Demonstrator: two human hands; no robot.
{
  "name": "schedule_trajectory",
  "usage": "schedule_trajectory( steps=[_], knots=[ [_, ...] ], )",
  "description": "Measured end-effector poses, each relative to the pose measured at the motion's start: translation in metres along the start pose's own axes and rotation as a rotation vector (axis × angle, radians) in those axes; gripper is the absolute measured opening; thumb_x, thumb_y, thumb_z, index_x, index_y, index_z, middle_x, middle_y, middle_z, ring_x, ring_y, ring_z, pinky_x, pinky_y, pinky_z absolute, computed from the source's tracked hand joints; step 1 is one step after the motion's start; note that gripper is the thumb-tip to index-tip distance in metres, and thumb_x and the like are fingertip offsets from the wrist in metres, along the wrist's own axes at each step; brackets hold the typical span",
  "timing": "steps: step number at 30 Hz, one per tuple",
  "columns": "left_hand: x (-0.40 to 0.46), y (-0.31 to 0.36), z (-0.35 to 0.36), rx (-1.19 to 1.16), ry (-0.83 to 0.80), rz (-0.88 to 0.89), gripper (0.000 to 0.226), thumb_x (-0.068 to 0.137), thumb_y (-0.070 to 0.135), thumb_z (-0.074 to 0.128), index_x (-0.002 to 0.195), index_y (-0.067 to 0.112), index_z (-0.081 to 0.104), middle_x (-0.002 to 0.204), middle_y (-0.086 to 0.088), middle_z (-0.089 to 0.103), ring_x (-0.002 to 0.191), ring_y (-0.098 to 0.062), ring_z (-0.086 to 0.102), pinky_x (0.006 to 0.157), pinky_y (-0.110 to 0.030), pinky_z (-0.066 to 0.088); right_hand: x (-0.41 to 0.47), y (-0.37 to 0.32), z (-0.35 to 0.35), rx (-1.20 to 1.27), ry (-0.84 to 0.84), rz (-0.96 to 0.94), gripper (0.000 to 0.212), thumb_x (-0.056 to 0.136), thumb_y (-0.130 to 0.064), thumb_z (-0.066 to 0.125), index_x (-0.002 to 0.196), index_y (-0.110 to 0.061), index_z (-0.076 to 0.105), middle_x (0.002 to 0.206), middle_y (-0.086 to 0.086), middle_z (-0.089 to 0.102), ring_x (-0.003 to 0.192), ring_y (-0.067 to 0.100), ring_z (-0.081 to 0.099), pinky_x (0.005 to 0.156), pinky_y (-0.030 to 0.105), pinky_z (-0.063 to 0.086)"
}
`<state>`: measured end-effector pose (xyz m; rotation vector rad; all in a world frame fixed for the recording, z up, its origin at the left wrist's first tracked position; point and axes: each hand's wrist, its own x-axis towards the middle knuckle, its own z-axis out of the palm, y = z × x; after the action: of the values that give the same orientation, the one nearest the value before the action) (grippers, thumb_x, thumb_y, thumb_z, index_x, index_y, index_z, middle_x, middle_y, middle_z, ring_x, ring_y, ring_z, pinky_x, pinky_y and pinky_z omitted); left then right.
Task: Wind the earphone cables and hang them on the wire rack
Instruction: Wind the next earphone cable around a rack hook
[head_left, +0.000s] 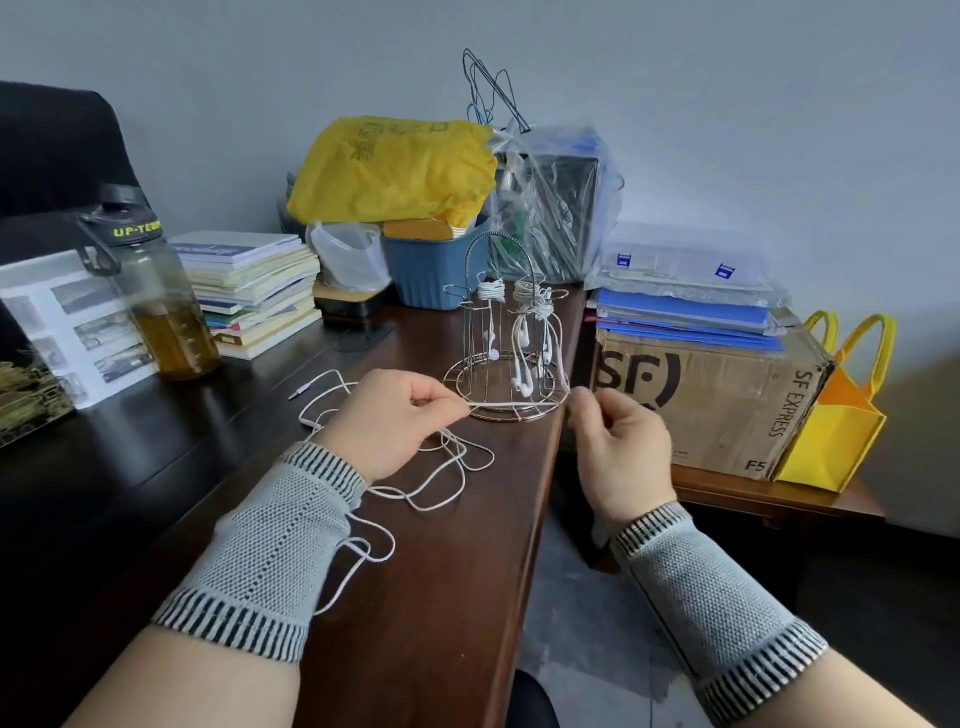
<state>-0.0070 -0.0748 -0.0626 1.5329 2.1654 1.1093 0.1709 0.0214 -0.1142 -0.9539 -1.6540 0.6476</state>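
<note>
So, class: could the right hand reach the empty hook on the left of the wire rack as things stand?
Probably yes. The right hand is close in front of the wire rack, nothing blocks the empty hook, though it pinches the earphone cable.

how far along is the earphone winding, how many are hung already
Done: about three wound earphone bundles already hang from the wire rack, earbuds dangling. In hand: the left hand and right hand pinch a white cable stretched taut between them. Left: the rest of that cable lies in loose loops on the desk, unwound, and it is not yet hung.
</note>
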Motion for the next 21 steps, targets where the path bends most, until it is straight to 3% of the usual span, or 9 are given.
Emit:
schedule_trajectory(
  steps=[5,10,14,19,21],
  knots=[
    [0.005,-0.017,-0.017,-0.005,0.166,-0.098,0.013,0.086,0.032,0.069,0.083,0.023,0.077,0.079,0.008,0.073,0.081,-0.007,0.066,0.068,-0.021,0.046,0.015,0.032,-0.009,0.179,0.216,0.398,0.045,0.092,-0.031,0.051,0.068,0.007,0.053,0.051,0.006,0.041,0.05,0.02,0.035,0.051,0.034,0.032],
    [0.008,-0.026,-0.025,0.001,0.292,-0.152,0.01,0.087,0.029,0.068,0.087,0.021,0.075,0.082,0.011,0.069,0.08,0.001,0.06,0.064,-0.015,0.04,0.016,0.039,-0.012,0.377,0.352,0.727,0.03,0.091,-0.029,0.051,0.071,-0.007,0.058,0.06,0.004,0.041,0.052,0.016,0.033,0.048,0.029,0.029],
    [0.008,-0.028,-0.036,-0.014,0.366,-0.166,0.01,0.087,0.028,0.069,0.088,0.02,0.074,0.079,0.013,0.065,0.076,0.005,0.055,0.072,-0.021,0.041,0.017,0.04,-0.014,0.404,0.409,0.751,0.034,0.091,-0.029,0.05,0.063,-0.012,0.054,0.063,0.007,0.043,0.056,0.02,0.036,0.05,0.031,0.03],
    [0.008,-0.024,-0.034,-0.085,0.422,-0.14,0.006,0.085,0.024,0.071,0.082,0.02,0.074,0.076,0.016,0.066,0.075,0.005,0.058,0.062,-0.01,0.039,0.018,0.044,-0.014,0.338,0.372,0.749,0.026,0.086,-0.023,0.052,0.071,-0.002,0.056,0.061,0.006,0.039,0.052,0.017,0.031,0.048,0.029,0.027],
    [0.007,-0.02,-0.028,-0.069,0.38,-0.12,0.005,0.085,0.023,0.07,0.081,0.021,0.074,0.076,0.015,0.067,0.071,0.006,0.058,0.056,-0.002,0.037,0.017,0.05,-0.012,0.272,0.28,0.764,0.032,0.082,-0.023,0.056,0.077,0.008,0.057,0.066,0.006,0.048,0.056,0.018,0.041,0.051,0.028,0.036]
  ],
)
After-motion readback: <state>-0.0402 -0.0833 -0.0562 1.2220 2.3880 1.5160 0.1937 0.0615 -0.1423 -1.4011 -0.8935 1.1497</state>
